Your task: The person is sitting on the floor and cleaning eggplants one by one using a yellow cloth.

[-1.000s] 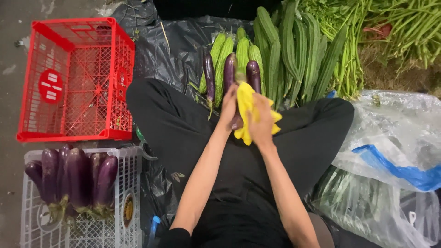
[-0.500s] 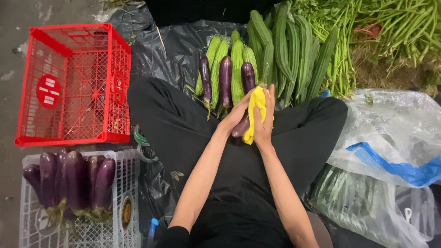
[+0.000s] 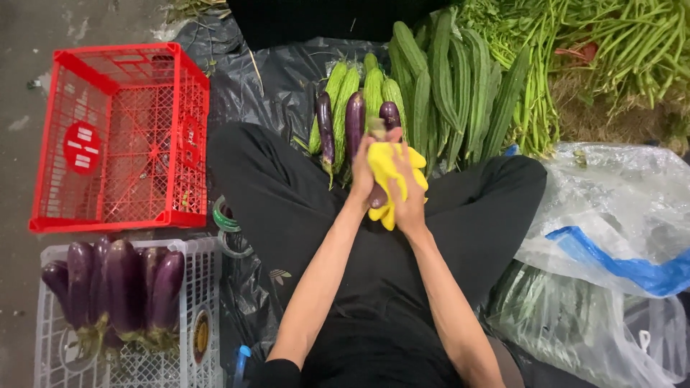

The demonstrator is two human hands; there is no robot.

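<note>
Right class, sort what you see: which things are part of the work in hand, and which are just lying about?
In use:
- left hand
- right hand
- yellow cloth
- eggplant being held in the cloth

Lying about:
- red crate
- white crate with eggplants
- long beans
- plastic bags

Black trousers on both legs, with a small pale leaf mark near one knee. Black top with short sleeves. Bare arms, bare left hand [image 3: 361,172] and right hand [image 3: 407,195].

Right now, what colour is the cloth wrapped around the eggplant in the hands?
Bright yellow cloth, plain; the eggplant beneath is dark purple. Head view shows it.
</note>
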